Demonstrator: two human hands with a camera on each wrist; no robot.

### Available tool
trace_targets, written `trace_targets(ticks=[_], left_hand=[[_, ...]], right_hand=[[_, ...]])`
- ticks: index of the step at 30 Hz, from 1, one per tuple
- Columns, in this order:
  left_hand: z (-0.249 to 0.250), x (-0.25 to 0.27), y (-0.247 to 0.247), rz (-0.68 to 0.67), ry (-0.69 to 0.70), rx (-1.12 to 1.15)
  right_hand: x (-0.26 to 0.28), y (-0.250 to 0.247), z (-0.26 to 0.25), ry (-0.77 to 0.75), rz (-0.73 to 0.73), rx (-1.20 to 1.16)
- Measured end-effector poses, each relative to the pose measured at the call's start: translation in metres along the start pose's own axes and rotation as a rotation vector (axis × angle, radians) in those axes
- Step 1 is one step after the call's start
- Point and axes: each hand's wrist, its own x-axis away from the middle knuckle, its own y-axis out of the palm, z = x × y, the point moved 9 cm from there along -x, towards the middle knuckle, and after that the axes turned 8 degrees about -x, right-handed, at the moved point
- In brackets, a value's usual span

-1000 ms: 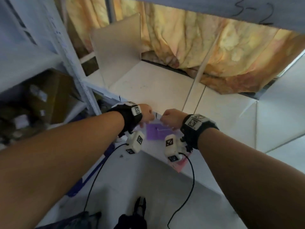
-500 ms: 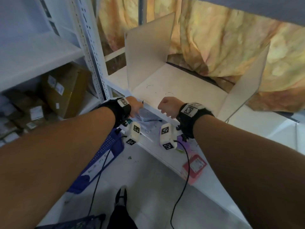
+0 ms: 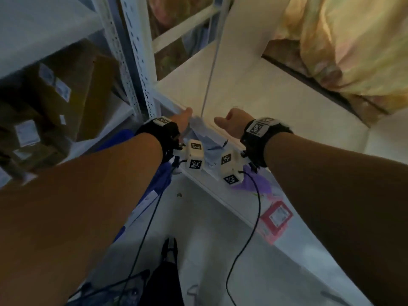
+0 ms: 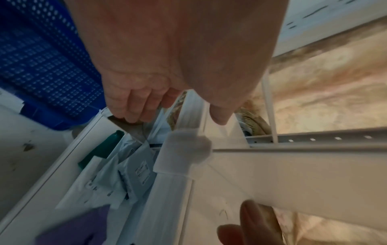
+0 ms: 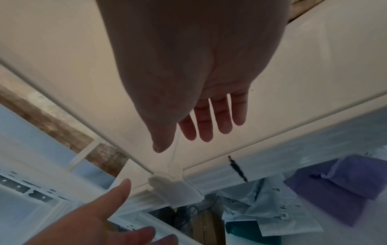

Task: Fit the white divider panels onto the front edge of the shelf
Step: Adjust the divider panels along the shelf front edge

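A white divider panel (image 3: 242, 23) stands upright on the shelf (image 3: 276, 96), edge-on in the head view. A white plastic clip (image 5: 173, 187) at its foot sits on the shelf's front edge (image 5: 293, 132). My left hand (image 3: 183, 120) is just left of the clip (image 4: 180, 152), thumb out towards the edge and fingers (image 4: 134, 107) loosely curled below it, holding nothing. My right hand (image 3: 231, 122) hovers to the right of the panel (image 5: 62, 49) with its fingers (image 5: 217, 119) straight over the shelf floor.
A perforated steel upright (image 3: 136, 51) stands left of the shelf, with cardboard boxes (image 3: 66, 96) beyond it. The lower shelf holds pale packets (image 3: 207, 142), purple bags (image 3: 260, 184) and a pink packet (image 3: 276, 217). There is a blue crate (image 4: 41, 58) on the floor and yellow cloth (image 3: 342, 40) behind.
Both hands have moved left along the shelf's front edge to the foot of the left divider. The right hand has uncurled from a fist.
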Motion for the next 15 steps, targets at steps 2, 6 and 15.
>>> trace_targets(ticks=[2,6,15], left_hand=[[-0.005,-0.019,0.008,-0.054,-0.024,0.089],[-0.013,-0.036,0.024,-0.107,-0.036,0.205],[-0.006,-0.032,0.041,-0.195,-0.056,0.418]], right_hand=[[-0.022,0.013,-0.006,-0.014,-0.037,0.063],[-0.049,0.028,0.001,0.028,-0.043,0.106],[-0.063,0.030,0.003,0.019,-0.083,0.183]])
